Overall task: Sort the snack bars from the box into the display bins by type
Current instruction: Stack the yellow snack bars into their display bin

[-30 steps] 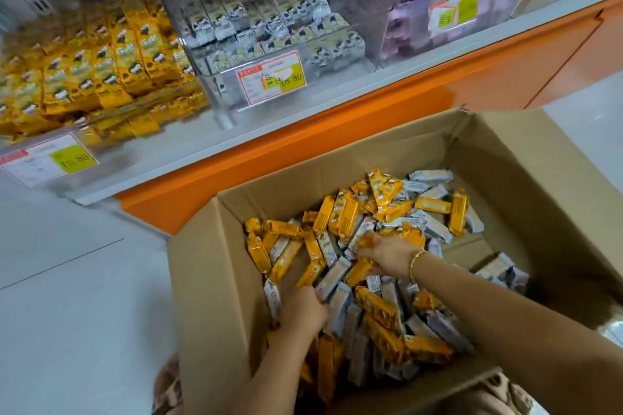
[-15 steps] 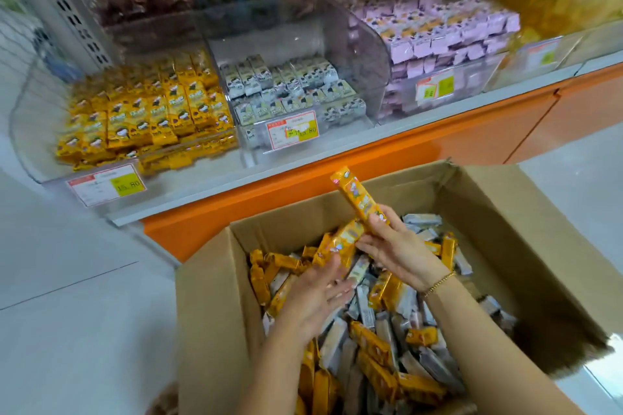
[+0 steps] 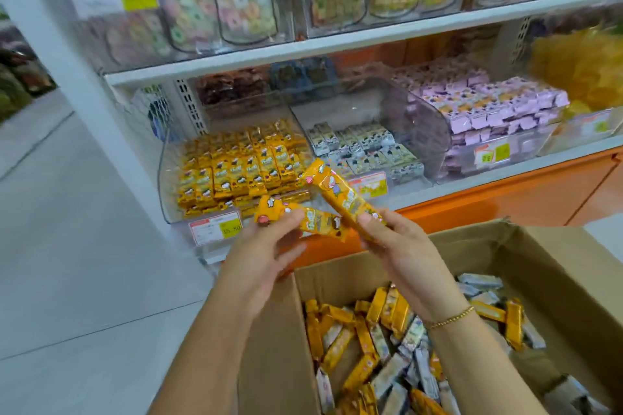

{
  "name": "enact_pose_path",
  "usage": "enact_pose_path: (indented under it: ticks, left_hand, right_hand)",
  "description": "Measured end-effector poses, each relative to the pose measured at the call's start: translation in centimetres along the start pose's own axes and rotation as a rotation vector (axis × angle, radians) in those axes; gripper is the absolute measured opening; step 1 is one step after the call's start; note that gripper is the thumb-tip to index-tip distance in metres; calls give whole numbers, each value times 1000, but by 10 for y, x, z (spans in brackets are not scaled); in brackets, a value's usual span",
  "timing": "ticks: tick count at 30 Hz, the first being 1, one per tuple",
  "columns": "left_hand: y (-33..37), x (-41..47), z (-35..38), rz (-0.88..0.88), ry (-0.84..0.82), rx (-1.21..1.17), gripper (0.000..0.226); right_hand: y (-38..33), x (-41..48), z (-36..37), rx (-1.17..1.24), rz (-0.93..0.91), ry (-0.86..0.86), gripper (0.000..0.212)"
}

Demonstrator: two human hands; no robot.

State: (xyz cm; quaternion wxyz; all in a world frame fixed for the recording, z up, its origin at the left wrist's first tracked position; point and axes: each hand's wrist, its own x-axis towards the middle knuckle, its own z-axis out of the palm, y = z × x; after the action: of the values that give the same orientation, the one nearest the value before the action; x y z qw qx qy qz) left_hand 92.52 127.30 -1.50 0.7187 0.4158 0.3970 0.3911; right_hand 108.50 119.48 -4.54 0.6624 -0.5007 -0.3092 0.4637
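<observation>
My left hand (image 3: pixel 259 256) pinches a yellow snack bar (image 3: pixel 303 217) lying crosswise, raised above the box's front left corner. My right hand (image 3: pixel 401 253) grips a second yellow bar (image 3: pixel 340 194) that points up and to the left. Both bars hover in front of the clear bin of yellow bars (image 3: pixel 236 168). Right of it stands the bin of silver-white bars (image 3: pixel 364 152). Below my arms the open cardboard box (image 3: pixel 556 266) holds a mixed heap of yellow and silver bars (image 3: pixel 387 347).
A bin of pink packets (image 3: pixel 488 108) sits further right on the same shelf above an orange base (image 3: pixel 505 199). The upper shelf (image 3: pixel 337 44) carries clear bins of assorted sweets. Grey floor (image 3: pixel 67 246) stretches to the left of the box.
Both hands left the heap in the box and rose toward the shelf, each now holding a yellow bar. My view tilted up to the bins.
</observation>
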Motion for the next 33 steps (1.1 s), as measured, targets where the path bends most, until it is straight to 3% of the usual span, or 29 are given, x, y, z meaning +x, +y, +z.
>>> enact_pose_path:
  ticks: [4,7,8,12,14,16,17,20,22,24,27,30,33]
  left_hand:
    - [45,3,-19,-13,-108,32,24]
    - [62,12,-27,25,-86,59,31]
    - [64,16,-30,49,-60,61,33]
    - [66,33,-46,94,77,37,25]
    - [72,41,-54,118,103,2,18]
    - [78,48,-64,139,88,18,21]
    - [80,51,-71,157,124,145,29]
    - [71,61,-108,326,351,972,30]
    - [66,61,-122,384,305,1193,17]
    - [63,61,-127,368,237,1241,14]
    - [66,64,-131,399,209,1270,13]
    - [65,68,-129,419,212,1277,14]
    - [63,62,-115,498,246,1242,9]
  right_hand:
    - [-11,20,34,-96,-140,2,23]
    - [-7,30,66,-152,-156,-111,21]
    - [-2,34,77,-204,-156,-129,22]
    - [4,48,108,-772,-336,-128,68]
    - [-1,56,124,-978,-434,-129,69]
    - [-2,79,139,-1022,-493,-87,59]
    - [-4,98,146,-1050,-488,-53,57]
    - [-11,170,174,-1275,-332,-44,54]
    - [-12,208,200,-1429,-204,-113,50]
    - [-3,234,227,-1520,-153,-221,58]
    - [5,244,252,-1464,-119,-328,62]
    - [-1,244,256,-1245,-57,-383,46]
    - [-5,230,240,-1193,-96,-358,37]
